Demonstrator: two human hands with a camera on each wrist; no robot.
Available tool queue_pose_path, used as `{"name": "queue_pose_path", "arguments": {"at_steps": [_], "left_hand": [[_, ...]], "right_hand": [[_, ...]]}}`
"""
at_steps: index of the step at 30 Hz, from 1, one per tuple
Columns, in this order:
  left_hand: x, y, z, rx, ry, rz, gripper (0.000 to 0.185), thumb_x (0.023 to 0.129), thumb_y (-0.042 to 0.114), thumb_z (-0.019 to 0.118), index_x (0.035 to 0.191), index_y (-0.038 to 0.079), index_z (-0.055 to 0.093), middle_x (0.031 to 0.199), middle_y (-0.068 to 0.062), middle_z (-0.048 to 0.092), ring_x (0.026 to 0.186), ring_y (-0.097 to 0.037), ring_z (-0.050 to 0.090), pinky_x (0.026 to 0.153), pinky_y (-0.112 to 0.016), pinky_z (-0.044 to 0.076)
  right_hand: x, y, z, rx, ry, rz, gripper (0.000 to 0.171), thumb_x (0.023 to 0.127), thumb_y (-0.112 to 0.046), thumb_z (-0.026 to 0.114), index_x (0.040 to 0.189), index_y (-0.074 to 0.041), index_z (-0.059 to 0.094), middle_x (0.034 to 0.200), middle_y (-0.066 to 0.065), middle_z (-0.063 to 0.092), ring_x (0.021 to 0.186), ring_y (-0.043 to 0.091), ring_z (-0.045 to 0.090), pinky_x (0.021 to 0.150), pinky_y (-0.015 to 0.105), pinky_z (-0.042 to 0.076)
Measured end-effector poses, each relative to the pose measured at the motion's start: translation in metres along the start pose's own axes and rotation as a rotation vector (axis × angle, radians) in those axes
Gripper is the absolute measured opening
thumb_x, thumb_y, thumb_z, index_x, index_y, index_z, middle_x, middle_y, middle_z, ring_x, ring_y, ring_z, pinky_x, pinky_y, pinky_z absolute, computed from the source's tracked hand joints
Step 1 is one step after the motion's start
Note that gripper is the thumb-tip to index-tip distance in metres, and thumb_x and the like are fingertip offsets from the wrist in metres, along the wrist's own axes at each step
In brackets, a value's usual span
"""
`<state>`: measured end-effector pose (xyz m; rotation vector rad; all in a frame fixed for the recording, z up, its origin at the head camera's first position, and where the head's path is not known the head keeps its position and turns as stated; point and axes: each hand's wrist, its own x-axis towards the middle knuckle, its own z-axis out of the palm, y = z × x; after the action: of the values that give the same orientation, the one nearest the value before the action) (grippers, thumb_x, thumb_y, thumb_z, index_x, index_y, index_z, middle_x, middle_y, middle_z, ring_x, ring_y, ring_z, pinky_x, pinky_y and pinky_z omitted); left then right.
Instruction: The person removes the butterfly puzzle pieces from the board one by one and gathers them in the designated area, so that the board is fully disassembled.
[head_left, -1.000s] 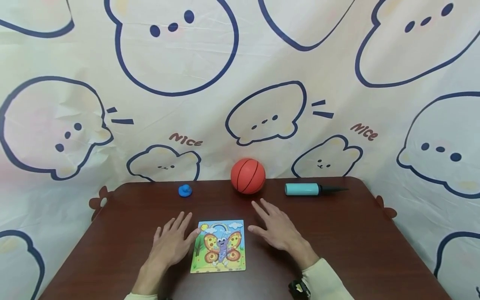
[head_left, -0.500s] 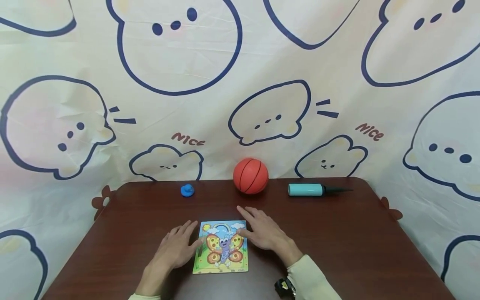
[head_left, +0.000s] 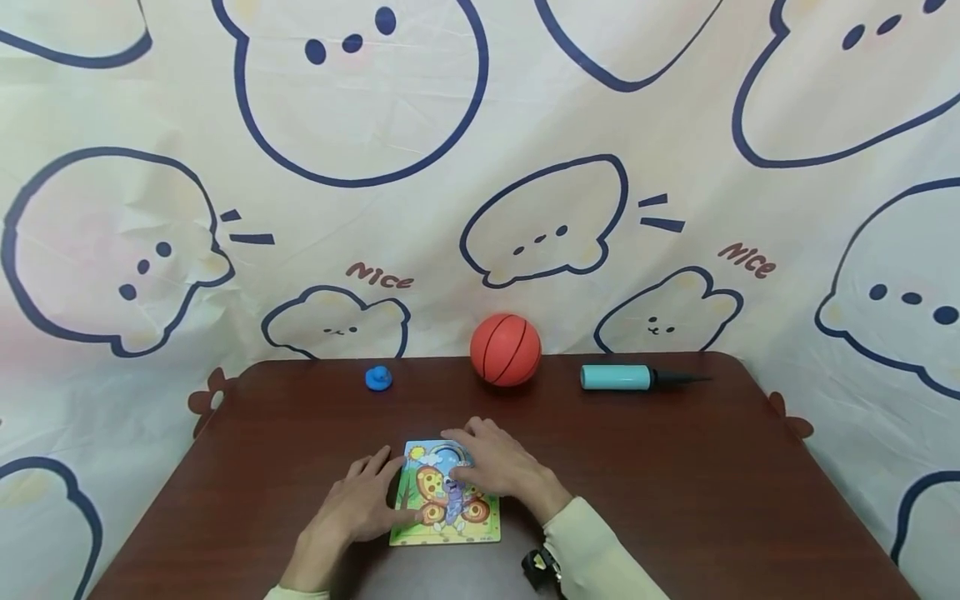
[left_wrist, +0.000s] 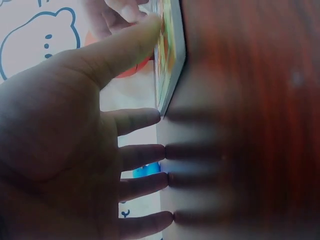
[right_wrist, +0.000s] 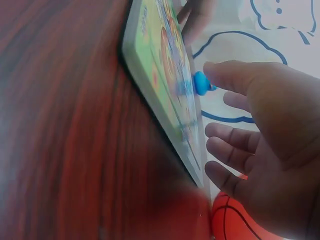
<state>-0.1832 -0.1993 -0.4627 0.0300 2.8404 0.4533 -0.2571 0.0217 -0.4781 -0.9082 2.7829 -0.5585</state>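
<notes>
A flat square board [head_left: 446, 533] with a cartoon butterfly picture lies on the table in front of me. Beside its left edge is my left hand [head_left: 352, 507], thumb laid over the picture. In the left wrist view, the straight fingertips [left_wrist: 161, 150] meet the tabletop near the corner of the board [left_wrist: 172, 55]. My right hand [head_left: 498, 460] reaches over the upper right part of the board and covers some of the picture. The right wrist view has its thumb [right_wrist: 230, 72] and loosely bent fingers close above the board face [right_wrist: 160, 55], gripping nothing.
Along the far edge of the brown table [head_left: 660, 492] stand a small blue toy [head_left: 378, 378], an orange-red ball [head_left: 506, 350] with black lines and a light-blue hand pump [head_left: 617, 377]. A white cloth [head_left: 420, 233] with cartoon drawings hangs behind.
My right hand has come left from beside the board to over its upper right part. The left hand has drawn in, its thumb now farther across the picture.
</notes>
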Motion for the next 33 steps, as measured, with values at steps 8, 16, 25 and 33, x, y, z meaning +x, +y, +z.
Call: {"name": "queue_pose_path", "arguments": {"at_steps": [8, 16, 25, 33], "left_hand": [[-0.001, -0.001, 0.000, 0.010, -0.006, -0.006, 0.098, 0.068, 0.071, 0.071, 0.144, 0.016, 0.045, 0.156, -0.018, 0.032, 0.137, -0.046, 0.032, 0.099, -0.073, 0.032], [-0.003, 0.001, -0.001, 0.003, 0.009, 0.004, 0.096, 0.068, 0.070, 0.072, 0.144, 0.016, 0.046, 0.156, -0.017, 0.032, 0.137, -0.046, 0.032, 0.099, -0.073, 0.032], [-0.003, 0.001, -0.001, 0.014, 0.013, 0.005, 0.096, 0.068, 0.070, 0.072, 0.143, 0.017, 0.047, 0.155, -0.017, 0.033, 0.137, -0.045, 0.033, 0.098, -0.073, 0.034], [-0.003, 0.001, -0.001, 0.004, 0.013, 0.000, 0.095, 0.068, 0.068, 0.073, 0.144, 0.017, 0.046, 0.156, -0.016, 0.032, 0.138, -0.045, 0.032, 0.098, -0.073, 0.033]], "right_hand": [[0.017, -0.014, 0.007, -0.046, -0.042, -0.031, 0.053, 0.086, -0.046, 0.068, 0.136, -0.036, 0.053, 0.113, -0.006, 0.052, 0.098, 0.009, 0.044, 0.081, 0.027, 0.046], [0.026, -0.028, 0.010, -0.078, -0.070, -0.035, 0.050, 0.086, -0.046, 0.068, 0.133, -0.036, 0.055, 0.112, -0.007, 0.050, 0.097, 0.009, 0.043, 0.080, 0.028, 0.043], [0.035, -0.039, 0.009, -0.076, -0.101, 0.008, 0.050, 0.084, -0.047, 0.070, 0.130, -0.033, 0.058, 0.111, -0.007, 0.049, 0.099, 0.010, 0.041, 0.090, 0.036, 0.044], [0.041, -0.049, 0.001, -0.135, -0.174, 0.030, 0.052, 0.082, -0.043, 0.073, 0.130, -0.035, 0.056, 0.109, -0.004, 0.049, 0.096, 0.012, 0.042, 0.086, 0.038, 0.046]]}}
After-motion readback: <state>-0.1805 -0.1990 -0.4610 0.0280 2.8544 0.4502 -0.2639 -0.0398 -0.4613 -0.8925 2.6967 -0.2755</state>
